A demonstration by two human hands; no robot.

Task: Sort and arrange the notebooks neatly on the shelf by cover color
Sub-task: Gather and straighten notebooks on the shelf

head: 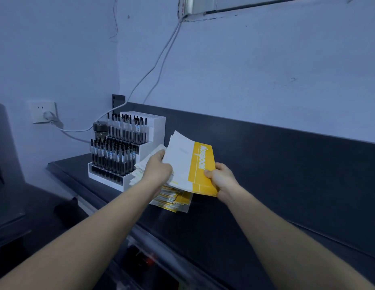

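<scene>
A yellow-and-white notebook [195, 164] is lifted and tilted above a messy stack of similar notebooks [174, 198] on the dark shelf [234, 216]. My right hand [219, 177] grips the yellow near corner of the lifted notebook. My left hand [159, 167] holds its white left edge, fingers curled over it, with more pale notebooks fanned under that hand. The stack's lower covers show yellow and white edges; the rest is hidden by the lifted notebook and my hands.
A white tiered pen display [123, 147] full of black pens stands just left of the stack, a dark-lidded jar [100, 129] behind it. A wall socket [43, 111] with a white cable lies further left. A dark back panel [287, 155] rises behind the shelf.
</scene>
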